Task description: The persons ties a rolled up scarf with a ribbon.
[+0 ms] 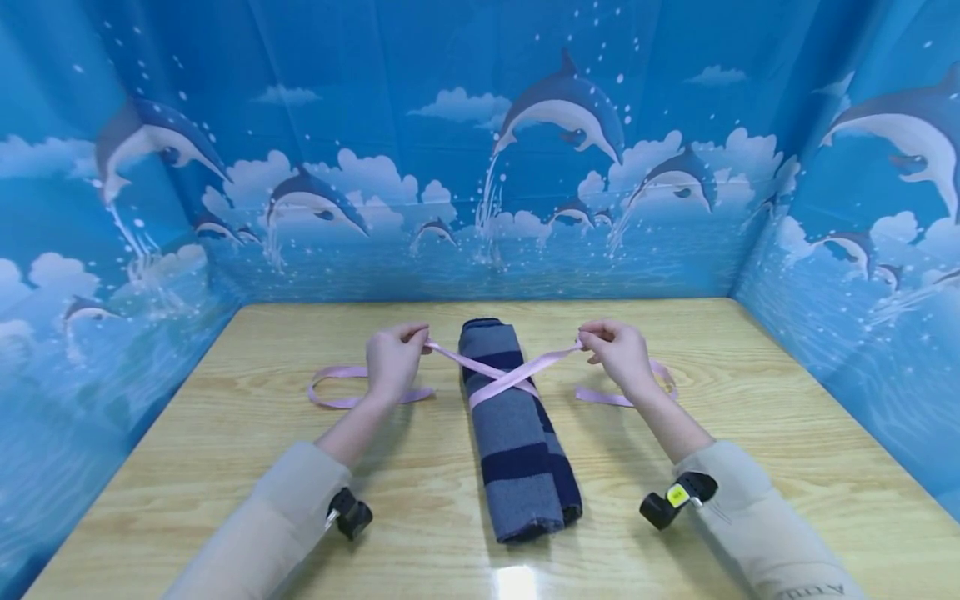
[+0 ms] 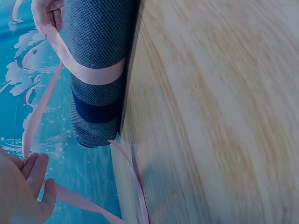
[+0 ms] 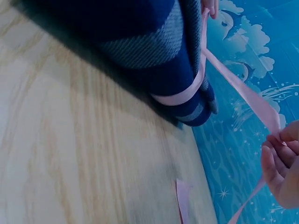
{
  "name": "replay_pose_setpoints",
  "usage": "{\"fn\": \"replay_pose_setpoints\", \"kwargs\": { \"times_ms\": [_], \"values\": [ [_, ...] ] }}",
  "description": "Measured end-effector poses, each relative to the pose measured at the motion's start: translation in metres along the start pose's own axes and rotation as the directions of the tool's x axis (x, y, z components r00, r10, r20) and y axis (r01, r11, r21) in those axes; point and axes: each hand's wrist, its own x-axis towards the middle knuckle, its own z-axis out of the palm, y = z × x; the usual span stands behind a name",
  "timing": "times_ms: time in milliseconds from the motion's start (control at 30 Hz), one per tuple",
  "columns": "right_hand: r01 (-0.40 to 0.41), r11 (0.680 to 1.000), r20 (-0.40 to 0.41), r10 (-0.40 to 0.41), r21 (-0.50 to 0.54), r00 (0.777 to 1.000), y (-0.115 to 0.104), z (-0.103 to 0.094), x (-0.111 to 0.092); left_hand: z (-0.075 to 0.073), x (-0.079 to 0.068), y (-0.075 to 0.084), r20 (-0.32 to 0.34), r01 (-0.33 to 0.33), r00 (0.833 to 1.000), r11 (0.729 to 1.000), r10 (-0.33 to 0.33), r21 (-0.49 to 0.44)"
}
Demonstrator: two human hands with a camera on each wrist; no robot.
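Observation:
A rolled cloth (image 1: 513, 467) with grey and navy stripes lies lengthwise on the table, its kind not certain. Around its upper half runs a pink ribbon (image 1: 517, 377), whose two ends cross on top of the roll. To the left of the roll, my left hand (image 1: 396, 358) pinches one ribbon end between thumb and fingers. On the other side my right hand (image 1: 618, 354) pinches the other end, and both stretches are drawn out sideways above the table. The wrist views show the ribbon band (image 2: 96, 74) wrapped round the roll's side (image 3: 177, 98).
Loose ribbon tails lie curled on the wooden table (image 1: 240, 433) beside each hand. A blue dolphin-print curtain (image 1: 465, 167) stands at the back and both sides. Small black cameras are strapped to the sleeves, one (image 1: 350, 512) on the left and another (image 1: 671, 500) on the right.

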Motion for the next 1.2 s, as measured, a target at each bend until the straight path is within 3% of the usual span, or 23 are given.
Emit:
{"fn": "replay_pose_setpoints", "kwargs": {
  "times_ms": [200, 367, 567, 767, 1000, 1200],
  "values": [
    [0.004, 0.978, -0.047, 0.006, 0.208, 0.999, -0.008, 0.004, 0.001, 0.001, 0.002, 0.002, -0.033, -0.004, 0.999, 1.000, 0.003, -0.022],
    [0.002, 0.947, -0.061, 0.019, 0.320, 0.998, -0.014, 0.006, 0.001, 0.002, 0.005, 0.007, -0.014, 0.046, 0.999, 0.986, -0.048, -0.159],
    [-0.048, 0.881, -0.037, 0.074, 0.471, 0.997, -0.027, 0.004, 0.000, 0.003, 0.007, 0.016, 0.003, 0.087, 0.996, 0.949, -0.090, -0.302],
    [-0.125, 0.828, 0.003, 0.147, 0.546, 0.989, -0.037, 0.003, 0.002, 0.004, 0.009, 0.022, 0.032, 0.128, 0.991, 0.892, -0.127, -0.433],
    [-0.154, 0.823, 0.063, 0.143, 0.546, 0.988, -0.044, 0.004, 0.004, 0.005, 0.009, 0.031, 0.069, 0.117, 0.993, 0.928, -0.099, -0.355],
    [-0.181, 0.807, 0.116, 0.139, 0.562, 0.983, -0.049, 0.004, 0.005, 0.006, 0.008, 0.037, 0.075, 0.089, 0.995, 0.924, -0.065, -0.372]
  ]
}}
